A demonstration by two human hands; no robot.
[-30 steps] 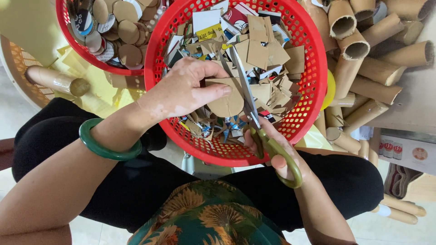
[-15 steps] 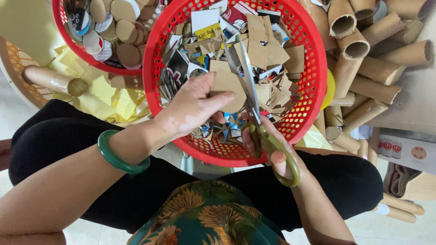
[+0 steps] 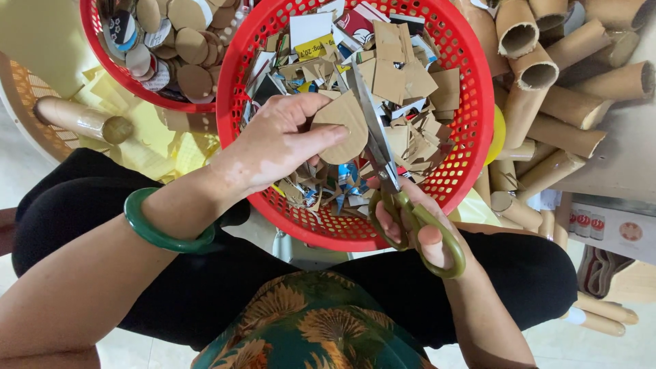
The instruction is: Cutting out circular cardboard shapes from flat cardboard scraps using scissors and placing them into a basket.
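The left hand (image 3: 283,140) pinches a brown cardboard piece (image 3: 344,126) between thumb and fingers, holding it over the big red basket (image 3: 471,147) that rests on the person's lap. The right hand (image 3: 413,222) has its fingers through the olive-green handles of a pair of scissors (image 3: 383,167), and the blades lie along the right edge of the piece, nearly closed on it. So both grips are closed: the left one on the cardboard, the right one on the scissor handles.

The piece already has a rounded outline along its near and left sides, while its far right part by the blades looks more angular. Judging from that, the trimming seems well along but not finished, with the right side left to round off.

The second red basket (image 3: 92,41), far left, holds a heap of cardboard discs (image 3: 181,31), some plain brown and some printed, which look like pieces already cut round. The big basket is full of angular offcuts (image 3: 403,78), brown and coloured. To the right lies a stack of cardboard tubes (image 3: 547,102), and one more tube (image 3: 78,119) lies at the left on yellow sheets. Many tubes appear uncut, so a good deal of work seems left. A green bangle (image 3: 164,232) sits on the left wrist.
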